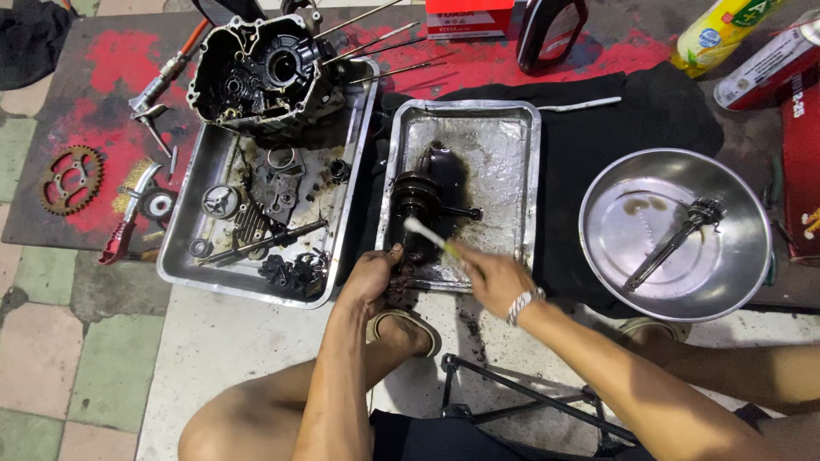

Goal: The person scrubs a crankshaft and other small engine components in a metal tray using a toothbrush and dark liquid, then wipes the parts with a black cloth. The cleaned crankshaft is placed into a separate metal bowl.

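A dark, oily crankshaft lies in the middle metal tray, which is smeared with black oil. My left hand grips its near end at the tray's front edge. My right hand holds a white and green toothbrush, its bristle end resting on the crankshaft.
A larger tray on the left holds an engine case and several small parts. A round steel bowl on the right holds a shaft. A sprocket, bottles and boxes lie about on the floor. My bare knees and sandals are below.
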